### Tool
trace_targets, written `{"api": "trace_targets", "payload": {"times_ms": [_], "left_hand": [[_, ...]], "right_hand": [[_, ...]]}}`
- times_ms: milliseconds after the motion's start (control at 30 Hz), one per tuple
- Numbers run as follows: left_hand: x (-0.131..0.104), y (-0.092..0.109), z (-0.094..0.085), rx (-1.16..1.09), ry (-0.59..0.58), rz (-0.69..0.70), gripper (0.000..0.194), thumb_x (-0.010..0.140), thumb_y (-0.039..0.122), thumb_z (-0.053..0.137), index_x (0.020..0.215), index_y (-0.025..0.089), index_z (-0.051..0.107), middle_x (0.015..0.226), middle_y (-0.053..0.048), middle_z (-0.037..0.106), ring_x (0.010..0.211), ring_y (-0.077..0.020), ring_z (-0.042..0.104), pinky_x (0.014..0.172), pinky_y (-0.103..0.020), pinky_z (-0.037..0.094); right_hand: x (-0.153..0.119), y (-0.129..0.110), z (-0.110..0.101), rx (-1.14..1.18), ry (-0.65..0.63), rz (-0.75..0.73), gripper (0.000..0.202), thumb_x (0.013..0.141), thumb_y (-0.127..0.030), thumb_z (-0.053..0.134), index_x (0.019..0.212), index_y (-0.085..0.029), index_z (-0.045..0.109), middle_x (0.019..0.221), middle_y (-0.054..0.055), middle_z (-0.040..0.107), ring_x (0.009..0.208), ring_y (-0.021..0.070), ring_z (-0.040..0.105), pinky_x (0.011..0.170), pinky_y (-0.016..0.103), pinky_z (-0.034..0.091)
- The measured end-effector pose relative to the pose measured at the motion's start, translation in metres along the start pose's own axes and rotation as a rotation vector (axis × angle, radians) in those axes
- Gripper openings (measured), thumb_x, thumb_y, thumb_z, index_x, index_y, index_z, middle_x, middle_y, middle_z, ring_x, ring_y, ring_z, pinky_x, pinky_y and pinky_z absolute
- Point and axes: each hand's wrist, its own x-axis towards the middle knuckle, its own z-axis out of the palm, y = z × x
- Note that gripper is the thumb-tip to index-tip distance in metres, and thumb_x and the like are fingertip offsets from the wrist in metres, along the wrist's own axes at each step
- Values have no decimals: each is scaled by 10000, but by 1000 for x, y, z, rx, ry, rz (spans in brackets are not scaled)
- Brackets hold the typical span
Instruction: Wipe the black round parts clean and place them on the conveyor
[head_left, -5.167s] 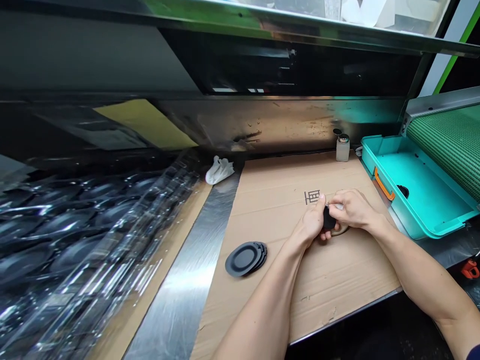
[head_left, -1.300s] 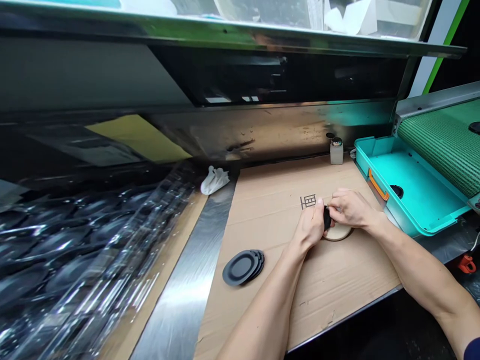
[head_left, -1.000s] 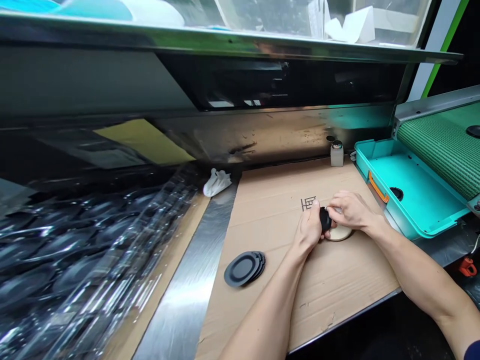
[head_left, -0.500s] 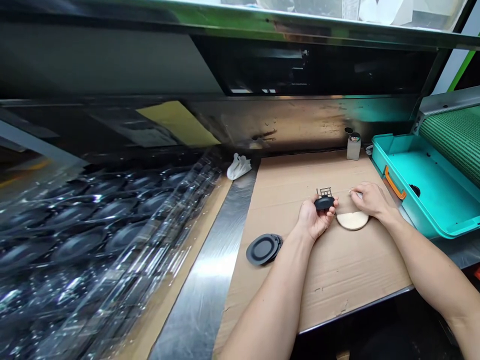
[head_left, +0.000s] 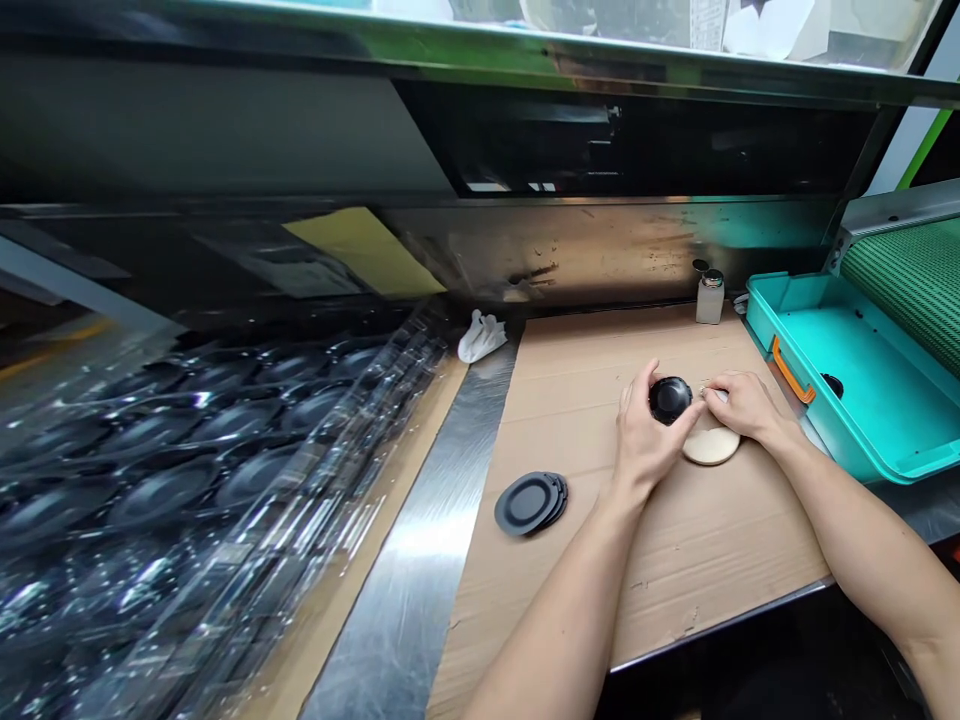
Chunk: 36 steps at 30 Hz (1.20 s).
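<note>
Round black part (head_left: 670, 400) held over cardboard sheet (head_left: 720, 540)
It is gripped between thumb and fingers of the left hand (head_left: 645, 432); a small whitish item (head_left: 721, 395) is pinched by the right hand (head_left: 751, 406), near a cream disc (head_left: 711, 448).

Bare arms on show: the left hand (head_left: 646, 430) bare, slim at the wrist (head_left: 632, 492), the left forearm (head_left: 566, 600) bare and widening behind it; right hand (head_left: 746, 403) bare too, right forearm (head_left: 844, 530) matching, uncovered.

disc (head_left: 670, 400): black | pad (head_left: 711, 448): cream | cardboard (head_left: 720, 545): tan | bin (head_left: 900, 390): turquoise | clip (head_left: 793, 371): orange | belt (head_left: 915, 275): green, dark-lined
</note>
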Motion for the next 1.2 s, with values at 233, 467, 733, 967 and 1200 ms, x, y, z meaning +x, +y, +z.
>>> {"api": "trace_targets", "payload": {"times_ms": [233,467,733,967,1200], "left_hand": [[-4,-4,-1,149,10,170,899,754,451,822,1471,203,341,1250,-135,652,1223,-266,599,1060,-408,463],[-2,-4,-3,237,-20,133,709,762,483,802,1345,204,511,1253,-131,668,1193,-270,603,1026,-403,479],[16,-24,-17,745,-19,-86,372,970,450,464,1104,204,709,1294,-177,639,1217,-378,516,1030,-565,388],[8,-16,-22,680,-152,-97,479,978,543,420,1268,220,620,1370,-147,623,1296,-368,478,1075,-568,357],[1,-10,-30,766,-371,-1,594,857,562,625,1371,269,566,1526,-118,508,1414,-361,398,1146,-541,292]], "right_hand": [[0,-1,-1,32,-1,-3,303,942,-318,504,1007,-217,782,1032,63,752,978,190,665,861,246,441],[0,-1,0,23,2,-2,306,947,-325,512,1048,-216,779,1065,67,752,996,189,668,871,243,448],[0,-1,0,-15,-1,17,305,951,-326,517,1066,-226,781,1062,66,752,1019,200,667,906,250,453],[0,1,1,3,5,23,304,950,-336,516,1055,-225,780,1052,62,753,1024,194,667,895,244,450],[1,3,3,26,6,47,288,936,-333,529,1056,-252,778,1112,43,750,1049,191,670,885,248,448]]}}
